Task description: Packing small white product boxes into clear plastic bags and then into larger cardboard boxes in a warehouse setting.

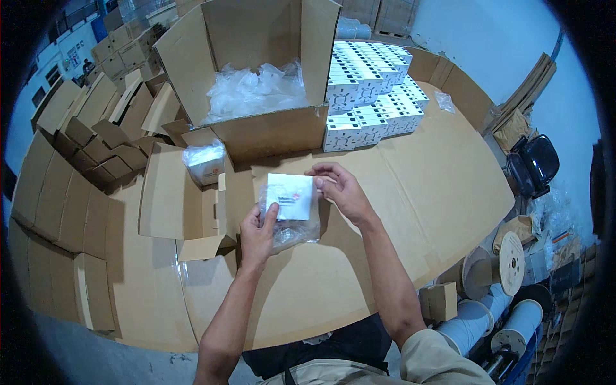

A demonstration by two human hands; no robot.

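Over the cardboard-covered table, I hold a flat-faced white square box with small print, and a clear plastic bag lies around its lower part. My left hand grips the left side, thumb across the front of box and bag. At the upper right edge, my right hand pinches with thumb and index finger; whether it has the box or the bag's edge is too small to tell. Just left, an open brown carton contains a similar white box in clear plastic.
A large open carton full of clear plastic bags stands ahead. Stacked white boxes are to its right. Brown cartons line the left side. Cable spools and a black chair stand beyond the table's right edge.
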